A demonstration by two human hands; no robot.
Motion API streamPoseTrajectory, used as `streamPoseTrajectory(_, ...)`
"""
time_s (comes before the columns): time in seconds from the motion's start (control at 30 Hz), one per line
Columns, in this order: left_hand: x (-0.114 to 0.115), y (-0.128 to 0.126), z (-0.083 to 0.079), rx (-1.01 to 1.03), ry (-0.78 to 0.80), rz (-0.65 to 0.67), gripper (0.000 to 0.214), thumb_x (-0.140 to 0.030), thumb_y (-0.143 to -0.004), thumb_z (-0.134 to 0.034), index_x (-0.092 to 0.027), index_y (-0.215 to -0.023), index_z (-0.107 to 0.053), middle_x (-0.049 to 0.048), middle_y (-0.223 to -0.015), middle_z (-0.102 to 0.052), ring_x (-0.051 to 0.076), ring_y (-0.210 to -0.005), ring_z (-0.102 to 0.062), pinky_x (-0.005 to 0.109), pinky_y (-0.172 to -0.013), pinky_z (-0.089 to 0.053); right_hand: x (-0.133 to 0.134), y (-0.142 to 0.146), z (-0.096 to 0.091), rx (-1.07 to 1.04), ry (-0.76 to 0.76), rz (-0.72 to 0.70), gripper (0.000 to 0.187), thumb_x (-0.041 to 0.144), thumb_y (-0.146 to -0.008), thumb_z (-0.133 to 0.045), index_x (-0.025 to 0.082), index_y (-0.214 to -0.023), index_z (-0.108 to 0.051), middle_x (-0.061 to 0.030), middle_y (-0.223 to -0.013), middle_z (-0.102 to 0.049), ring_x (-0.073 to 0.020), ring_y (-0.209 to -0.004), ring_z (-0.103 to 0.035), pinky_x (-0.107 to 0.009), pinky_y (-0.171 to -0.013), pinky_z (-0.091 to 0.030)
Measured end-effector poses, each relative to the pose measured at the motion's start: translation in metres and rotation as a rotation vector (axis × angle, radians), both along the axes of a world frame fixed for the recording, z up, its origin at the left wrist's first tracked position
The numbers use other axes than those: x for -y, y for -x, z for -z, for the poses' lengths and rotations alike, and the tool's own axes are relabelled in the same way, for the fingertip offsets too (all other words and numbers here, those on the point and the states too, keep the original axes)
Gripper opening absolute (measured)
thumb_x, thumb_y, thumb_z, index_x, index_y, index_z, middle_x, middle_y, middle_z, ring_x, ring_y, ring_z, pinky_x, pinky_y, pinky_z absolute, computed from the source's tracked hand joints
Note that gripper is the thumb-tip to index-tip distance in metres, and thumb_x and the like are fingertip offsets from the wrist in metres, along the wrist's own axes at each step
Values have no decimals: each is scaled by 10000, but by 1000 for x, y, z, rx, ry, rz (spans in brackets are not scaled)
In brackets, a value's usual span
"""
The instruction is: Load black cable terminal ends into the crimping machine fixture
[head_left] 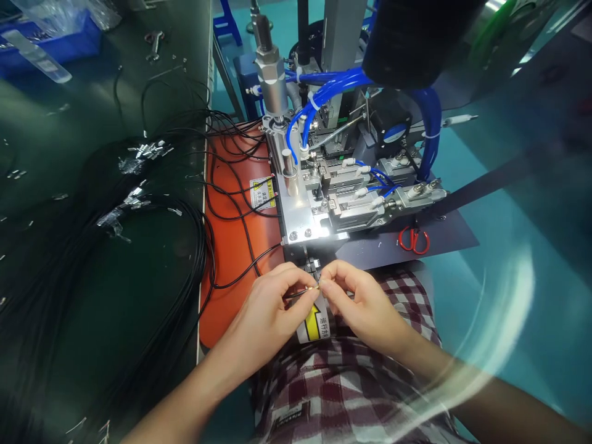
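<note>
My left hand (pixel 283 303) pinches a thin black cable (pixel 295 295) close to its end. At the cable's tip short thin wires show, one of them yellowish. My right hand (pixel 354 300) meets the left there, thumb and forefinger pressed together on the wire ends; the exact part between them is too small to make out. Both hands are in front of the near end of a metal machine (pixel 296 213) with pneumatic cylinders. Below the fingers a white label with a yellow arrow (pixel 313 324) is visible.
Black cables (pixel 198 246) lie coiled on the dark table (pixel 115 277) and across the orange surface (pixel 231 308) at left. Red-handled scissors (pixel 414 240) rest on the grey plate at right. Blue air tubes (pixel 342 80) arch over the machine. A blue bin (pixel 78 43) stands at the far left.
</note>
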State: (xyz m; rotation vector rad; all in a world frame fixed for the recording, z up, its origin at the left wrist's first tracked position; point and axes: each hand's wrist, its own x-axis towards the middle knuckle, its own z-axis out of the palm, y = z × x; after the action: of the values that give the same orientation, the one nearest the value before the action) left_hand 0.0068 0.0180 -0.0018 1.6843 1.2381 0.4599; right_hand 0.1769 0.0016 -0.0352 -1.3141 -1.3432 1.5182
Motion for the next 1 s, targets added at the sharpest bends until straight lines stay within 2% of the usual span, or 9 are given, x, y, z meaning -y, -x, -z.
streamPoseTrajectory(0.1, -2, 4, 5, 5, -76, -15, 126, -211, -903, -535, -221, -1014, -593, -17, -845, -592, 121, -750, -561, 224, -630, -443, -7, -6, 3, -34, 69, 18, 157, 288, -904, -512, 202, -772, -506, 62, -574, -458, -111, -531, -432, -245, -516, -343)
streamPoseTrajectory(0.27, -7, 7, 17, 6, -368, 72, 168, -106, -915, -485, -184, -971, -624, 20, -922, -576, 124, -868, -565, 234, -772, -463, -20, -11, 12, -61, 127, 11, 183, 323, -882, -534, 192, -757, -505, 67, -541, -462, -106, -493, -413, -249, -486, -298)
streamPoseTrajectory(0.5, -10, 12, 31, -165, -563, 179, 257, -101, -919, -449, -155, -1080, -642, 59, -918, -565, 151, -808, -559, 254, -692, -482, -29, -11, 23, -98, 154, -19, 220, 362, -868, -541, 185, -740, -506, 69, -527, -467, -101, -478, -400, -256, -489, -286)
streamPoseTrajectory(1.0, -14, 12, 38, -201, -643, 171, 315, -81, -900, -421, -120, -1096, -666, 67, -849, -545, 162, -741, -551, 264, -636, -502, -36, -10, 28, -79, 185, -18, 259, 419, -832, -557, 174, -753, -528, 61, -512, -481, -106, -475, -414, -259, -495, -302)
